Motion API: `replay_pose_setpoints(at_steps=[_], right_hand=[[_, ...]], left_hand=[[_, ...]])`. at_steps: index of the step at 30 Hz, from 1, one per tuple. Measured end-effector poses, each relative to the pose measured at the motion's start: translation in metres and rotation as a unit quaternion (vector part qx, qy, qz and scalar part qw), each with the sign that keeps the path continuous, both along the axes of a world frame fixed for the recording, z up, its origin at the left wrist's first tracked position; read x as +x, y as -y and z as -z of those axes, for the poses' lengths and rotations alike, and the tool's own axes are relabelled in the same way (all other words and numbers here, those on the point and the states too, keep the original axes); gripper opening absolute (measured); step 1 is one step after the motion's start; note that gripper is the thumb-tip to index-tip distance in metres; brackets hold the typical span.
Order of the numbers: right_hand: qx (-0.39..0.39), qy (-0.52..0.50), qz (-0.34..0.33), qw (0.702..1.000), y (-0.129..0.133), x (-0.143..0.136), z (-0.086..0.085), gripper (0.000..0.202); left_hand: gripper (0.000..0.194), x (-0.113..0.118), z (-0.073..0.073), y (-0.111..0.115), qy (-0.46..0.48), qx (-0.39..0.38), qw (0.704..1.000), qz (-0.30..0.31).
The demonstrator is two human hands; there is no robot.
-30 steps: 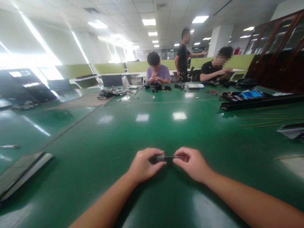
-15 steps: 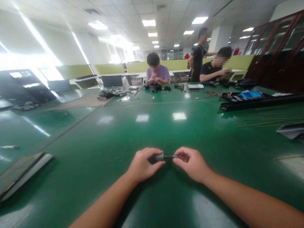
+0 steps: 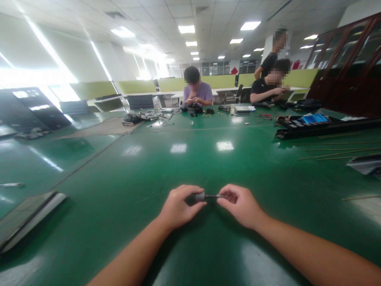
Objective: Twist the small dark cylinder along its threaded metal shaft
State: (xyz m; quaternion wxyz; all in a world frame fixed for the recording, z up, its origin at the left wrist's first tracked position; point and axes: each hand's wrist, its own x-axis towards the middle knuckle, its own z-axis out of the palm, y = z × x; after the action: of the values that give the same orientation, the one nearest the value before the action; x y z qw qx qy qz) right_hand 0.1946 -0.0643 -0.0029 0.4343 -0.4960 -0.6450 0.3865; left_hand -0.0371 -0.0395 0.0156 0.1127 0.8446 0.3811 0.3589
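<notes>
Above the green tabletop [image 3: 190, 167], a short grey cylinder [image 3: 200, 197] with a thin dark rod [image 3: 211, 196] lies level between my two hands; its exact kind is unclear. My left hand [image 3: 181, 206] pinches the cylinder between thumb and fingers, covering its left end. The thumb and fingertips of my right hand [image 3: 241, 204] are closed on the rod's right end, and the other fingers curl inward. Whether the rod and the cylinder are one piece I cannot tell.
A flat panel-like object [image 3: 26, 218] lies at the left. Thin rods [image 3: 339, 150] and a long black tray [image 3: 315, 128] occupy the right side. Cables and parts [image 3: 143, 117] spread along the far edge, where a person in purple [image 3: 202, 93] and one in black [image 3: 262, 89] sit.
The standing person in the background has moved right, behind the seated person in black. My hands and the piece they hold have barely moved.
</notes>
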Motion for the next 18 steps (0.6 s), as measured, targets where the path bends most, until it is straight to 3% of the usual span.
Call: replay_pose_setpoints(at_steps=[18], right_hand=[[-0.014, -0.036, 0.008, 0.999, -0.0023, 0.0036, 0.0028, 0.014]], left_hand=[[0.026, 0.0007, -0.0033, 0.0002, 0.005, -0.023, 1.000, -0.018]])
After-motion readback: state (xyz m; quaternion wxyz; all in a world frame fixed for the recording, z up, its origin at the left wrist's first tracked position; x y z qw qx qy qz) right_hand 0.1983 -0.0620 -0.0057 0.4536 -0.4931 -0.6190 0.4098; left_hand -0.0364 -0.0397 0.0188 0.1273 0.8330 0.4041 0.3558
